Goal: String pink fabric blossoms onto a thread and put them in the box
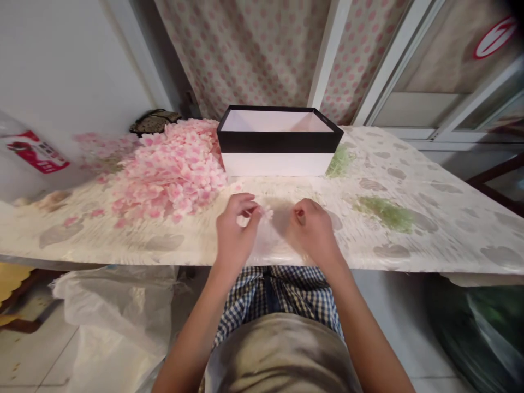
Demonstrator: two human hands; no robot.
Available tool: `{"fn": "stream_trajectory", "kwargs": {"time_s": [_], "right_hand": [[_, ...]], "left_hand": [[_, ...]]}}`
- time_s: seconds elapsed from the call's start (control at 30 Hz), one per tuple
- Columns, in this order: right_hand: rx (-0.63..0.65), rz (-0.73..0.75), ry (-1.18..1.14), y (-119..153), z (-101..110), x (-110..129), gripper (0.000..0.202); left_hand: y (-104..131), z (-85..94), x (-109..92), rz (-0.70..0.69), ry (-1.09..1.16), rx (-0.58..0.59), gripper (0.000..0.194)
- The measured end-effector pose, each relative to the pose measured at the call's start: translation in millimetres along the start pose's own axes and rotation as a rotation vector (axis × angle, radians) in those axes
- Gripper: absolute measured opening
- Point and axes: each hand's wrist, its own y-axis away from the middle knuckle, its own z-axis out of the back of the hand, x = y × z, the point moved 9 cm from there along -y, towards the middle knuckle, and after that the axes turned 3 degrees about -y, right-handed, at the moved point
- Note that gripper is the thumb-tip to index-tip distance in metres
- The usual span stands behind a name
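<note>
My left hand (238,224) is just above the patterned tablecloth (159,243), thumb and forefinger pinched together on a small pale pink artificial flower (268,213). My right hand (313,224) is a short way to the right, its fingers curled and the fingertips pressed together. Whatever may be between those fingertips is too small to make out. A big heap of pink artificial flowers (176,169) lies to the left of my hands. Beyond them stands an open white box with a black rim (278,142), with only its pale inner walls showing.
Thin green strands (385,213) lie at the right, and another green tuft (341,161) touches the box's right side. A dark patterned pouch (154,121) sits behind the flowers. A white plastic bag (118,316) hangs below the table's front edge at the left.
</note>
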Motion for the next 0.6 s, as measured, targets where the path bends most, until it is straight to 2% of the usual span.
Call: {"fn": "stream_trajectory", "kwargs": {"time_s": [0.07, 0.13, 0.2, 0.33, 0.4, 0.5, 0.6], "right_hand": [[-0.085, -0.097, -0.049, 2.0, 9.2, -10.5, 0.01], [-0.143, -0.175, -0.118, 4.1, 16.0, -17.7, 0.01], [-0.161, -0.221, -0.178, 5.1, 18.9, -20.5, 0.012], [-0.137, -0.252, -0.234, 4.4, 17.2, -22.0, 0.006], [-0.128, -0.241, -0.263, 3.4, 15.0, -22.6, 0.008], [-0.147, -0.21, -0.296, 2.3, 14.8, -23.9, 0.017], [-0.184, -0.175, -0.327, 2.1, 17.6, -24.4, 0.02]], "left_hand": [[-5.3, -23.6, -1.3, -0.054, -0.106, 0.178, 0.012], [-6.2, -30.7, -0.3, -0.075, -0.171, 0.262, 0.013], [-10.4, -17.2, 3.6, -0.065, -0.242, 0.224, 0.013], [-33.9, 38.5, 25.5, 0.028, -0.466, 0.029, 0.02], [-48.9, 56.0, 41.4, 0.064, -0.574, 0.015, 0.024], [-65.7, 59.3, 65.9, 0.096, -0.64, 0.104, 0.024], [-71.7, 57.1, 79.4, 0.125, -0.625, 0.13, 0.019]]}}
